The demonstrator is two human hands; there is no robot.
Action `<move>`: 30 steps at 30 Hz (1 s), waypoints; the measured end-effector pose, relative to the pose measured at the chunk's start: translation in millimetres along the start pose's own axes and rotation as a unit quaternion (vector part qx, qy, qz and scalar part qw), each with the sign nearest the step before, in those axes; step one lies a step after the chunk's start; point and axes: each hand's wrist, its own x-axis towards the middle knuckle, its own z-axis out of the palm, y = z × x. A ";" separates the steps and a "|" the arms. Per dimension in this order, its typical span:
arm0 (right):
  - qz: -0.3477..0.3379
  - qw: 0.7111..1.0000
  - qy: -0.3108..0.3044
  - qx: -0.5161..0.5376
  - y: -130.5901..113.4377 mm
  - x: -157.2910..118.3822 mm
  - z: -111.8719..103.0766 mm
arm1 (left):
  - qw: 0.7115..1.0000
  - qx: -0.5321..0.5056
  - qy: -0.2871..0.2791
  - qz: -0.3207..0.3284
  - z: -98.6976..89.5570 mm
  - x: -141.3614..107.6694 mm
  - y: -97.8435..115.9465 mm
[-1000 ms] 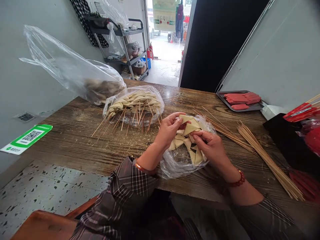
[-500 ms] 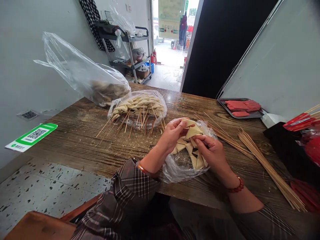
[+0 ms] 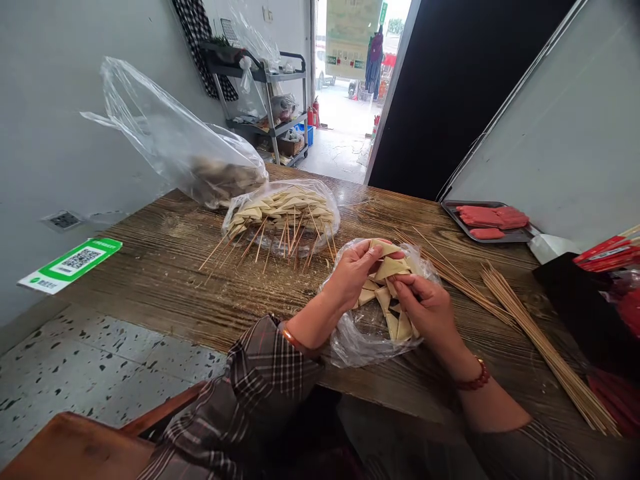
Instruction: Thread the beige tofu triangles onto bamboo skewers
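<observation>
My left hand (image 3: 356,270) is closed on pale yellow folded tofu sheets (image 3: 393,268), pinched between thumb and fingers. Just to the right, my right hand (image 3: 427,303) is closed in a pinch at the lower edge of these sheets, on what looks like a thin bamboo skewer, mostly hidden by the fingers. Both hands are above an opened clear plastic bag (image 3: 357,347), where loose tofu triangles (image 3: 400,327) lie. Farther left, a second bag (image 3: 333,200) holds a pile of skewered tofu sheets (image 3: 285,203), their sticks pointing towards me.
Bare bamboo skewers (image 3: 545,340) lie in a bundle on the right of the wooden table (image 3: 165,287). A dark tray (image 3: 515,237) of pink-red pieces stands behind them, near a black box (image 3: 565,287). A large clear bag (image 3: 165,127) and a QR-code card (image 3: 75,263) are at left.
The whole view has shifted slightly, so things appear a little farther right. Both hands keep their hold on the tofu sheets, with hardly any movement relative to the bag.
</observation>
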 end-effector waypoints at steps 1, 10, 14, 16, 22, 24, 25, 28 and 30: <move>-0.003 1.000 0.003 -0.001 -0.1 0.3 0.1 | 1.000 0.001 0.000 -0.003 0.4 -0.1 0.0; 0.008 1.000 0.010 -0.021 -4.9 2.0 1.4 | 1.000 0.013 -0.019 -0.003 0.1 2.0 -7.9; 0.030 1.000 -0.003 0.002 -4.5 2.2 1.7 | 1.000 -0.013 -0.019 -0.018 -0.6 2.7 -7.6; 0.044 0.998 -0.021 0.034 -2.9 2.1 1.8 | 0.999 -0.030 -0.019 -0.025 -1.3 3.0 -5.5; 0.060 0.995 -0.062 0.055 0.3 0.8 0.9 | 0.999 -0.034 0.034 -0.012 -7.6 6.4 5.7; 0.062 0.994 -0.067 0.054 0.7 -0.2 0.4 | 0.998 -0.035 0.057 0.000 -10.3 8.3 8.6; 0.060 0.995 -0.066 0.055 1.0 -0.6 0.2 | 0.997 -0.035 0.062 0.006 -11.2 9.0 9.3; 0.045 0.997 -0.048 0.040 1.5 -1.2 0.1 | 0.998 -0.031 0.060 0.011 -11.1 10.0 9.2; 0.031 0.999 -0.036 0.024 1.4 -0.5 0.8 | 0.998 -0.028 0.056 0.012 -9.4 9.6 8.1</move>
